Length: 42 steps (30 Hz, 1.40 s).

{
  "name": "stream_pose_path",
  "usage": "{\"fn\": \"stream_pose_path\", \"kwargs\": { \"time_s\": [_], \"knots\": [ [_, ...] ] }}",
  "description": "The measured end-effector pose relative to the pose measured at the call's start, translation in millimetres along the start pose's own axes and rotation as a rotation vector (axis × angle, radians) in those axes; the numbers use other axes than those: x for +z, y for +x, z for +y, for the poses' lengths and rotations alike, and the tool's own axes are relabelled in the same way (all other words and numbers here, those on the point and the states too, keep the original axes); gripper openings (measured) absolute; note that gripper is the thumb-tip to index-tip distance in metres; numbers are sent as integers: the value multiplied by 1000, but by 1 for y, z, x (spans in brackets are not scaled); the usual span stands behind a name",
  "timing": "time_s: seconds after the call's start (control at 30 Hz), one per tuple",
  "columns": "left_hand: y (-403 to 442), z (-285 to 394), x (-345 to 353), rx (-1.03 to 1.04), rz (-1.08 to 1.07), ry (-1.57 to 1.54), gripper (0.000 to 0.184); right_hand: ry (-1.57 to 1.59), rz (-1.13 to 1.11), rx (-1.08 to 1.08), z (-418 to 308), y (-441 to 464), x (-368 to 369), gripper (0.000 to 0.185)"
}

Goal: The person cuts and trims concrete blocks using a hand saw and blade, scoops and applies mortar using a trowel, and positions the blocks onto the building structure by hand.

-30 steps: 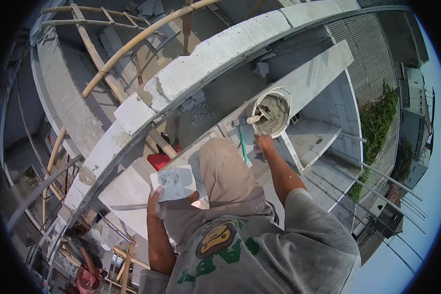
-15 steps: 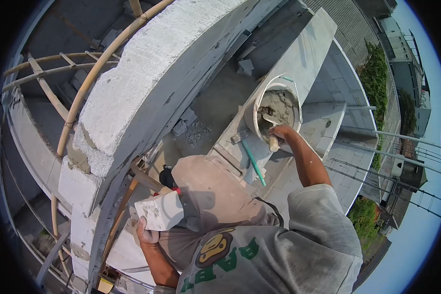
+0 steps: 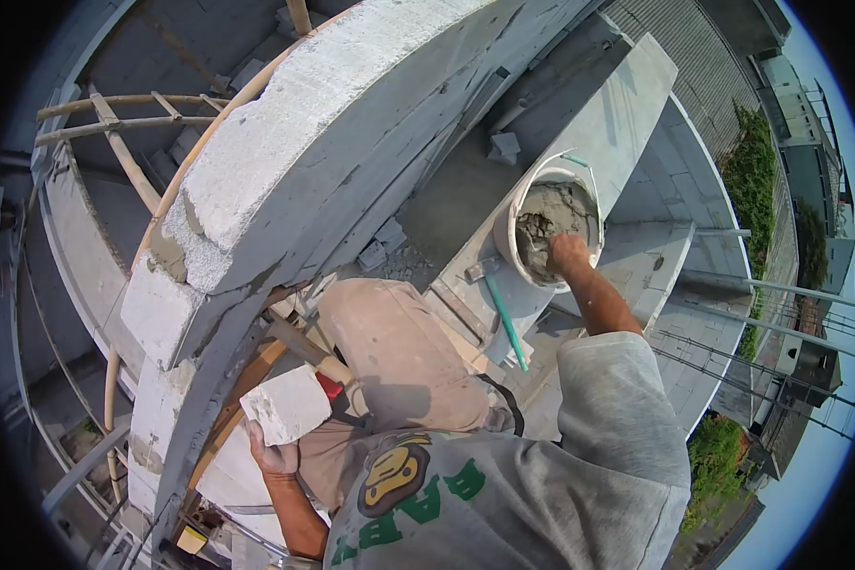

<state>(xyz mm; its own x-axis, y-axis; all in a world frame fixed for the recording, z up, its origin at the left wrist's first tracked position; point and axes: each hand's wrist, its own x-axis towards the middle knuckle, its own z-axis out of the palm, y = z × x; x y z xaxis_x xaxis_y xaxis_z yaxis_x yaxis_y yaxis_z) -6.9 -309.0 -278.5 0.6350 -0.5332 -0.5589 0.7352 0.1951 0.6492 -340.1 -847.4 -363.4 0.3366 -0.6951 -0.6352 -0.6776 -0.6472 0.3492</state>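
Note:
A white block [image 3: 287, 406] rests in my left hand [image 3: 274, 452], whose fingers wrap its lower left side beside my thigh. Over the white bucket [image 3: 510, 237], my right hand [image 3: 568, 254] is closed at the surface of the grey mortar [image 3: 559, 205]. The trowel I held half a second ago is hidden under that hand and in the mortar. Next to the bucket, a hammer with a teal handle [image 3: 506, 323] lies on the plank.
A thick white block wall [image 3: 256, 161] curves along my left, with bamboo poles [image 3: 123, 161] beyond it. The bucket stands on a long grey plank [image 3: 627, 114]. Metal rods [image 3: 798, 323] stick out at the right. Rubble [image 3: 382, 249] lies below.
My right hand has reached from beside the bucket to the trowel handle and then into the mortar. My left hand and the block have shifted left and lower. The view has turned.

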Motion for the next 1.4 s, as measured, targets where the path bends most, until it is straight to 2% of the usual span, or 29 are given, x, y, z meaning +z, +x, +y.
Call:
{"fn": "stream_pose_path", "kwargs": {
  "time_s": [0.03,0.17,0.2,0.3,0.33,0.43,0.47,0.6,0.7,0.73,0.77,0.83,0.87,0.9,0.97,1.0,1.07,1.1,1.13,1.2,1.27,1.4],
  "knots": [
    [-6,-2,0,5,22,-18,68,19,-4,-31,-8,-2,3,19],
    [-22,-1,26,-14,6,-106,66,216,-15,82,9,-3,11,29],
    [-23,-2,29,-3,68,-135,65,272,-6,94,13,-3,18,37],
    [-28,-1,22,14,6,-189,64,508,-25,192,27,-8,40,45],
    [-28,-2,22,13,24,-176,64,644,-47,213,30,-15,36,46],
    [-32,1,24,7,64,-121,62,768,51,279,45,-17,70,43],
    [-33,2,22,7,67,-104,62,969,-95,332,52,-17,77,41],
    [-36,5,25,7,91,-123,61,1252,125,332,52,-40,86,42],
    [-39,4,19,38,90,-142,61,782,201,284,70,-42,83,40],
    [-41,3,17,41,78,-148,62,650,97,313,59,-66,29,35],
    [-43,3,16,48,73,-156,62,522,64,297,60,-63,24,33],
    [-53,1,16,40,107,-194,64,318,60,211,70,-18,65,32],
    [-55,2,20,61,155,-226,65,242,32,178,55,-17,48,30],
    [-60,1,14,76,104,-161,67,260,46,178,34,-15,31,31],
    [-71,-2,3,81,242,-168,66,296,62,161,-1,2,12,30],
    [-78,-11,-20,57,313,-120,61,199,95,113,-4,14,13,30],
    [-83,-19,-17,115,248,-252,57,224,71,16,-1,2,-11,40],
    [-86,-23,-15,124,184,-310,57,164,211,39,24,37,34,44],
    [-88,-24,-13,132,190,-287,57,177,129,-15,27,30,22,47],
    [-84,-26,-7,127,170,-244,58,249,263,-151,66,69,77,50],
    [-74,-25,-10,126,142,-273,59,762,34,29,65,51,78,50],
    [-67,-34,-32,67,50,-350,59,1340,27,167,39,-19,66,46]
  ]
}}
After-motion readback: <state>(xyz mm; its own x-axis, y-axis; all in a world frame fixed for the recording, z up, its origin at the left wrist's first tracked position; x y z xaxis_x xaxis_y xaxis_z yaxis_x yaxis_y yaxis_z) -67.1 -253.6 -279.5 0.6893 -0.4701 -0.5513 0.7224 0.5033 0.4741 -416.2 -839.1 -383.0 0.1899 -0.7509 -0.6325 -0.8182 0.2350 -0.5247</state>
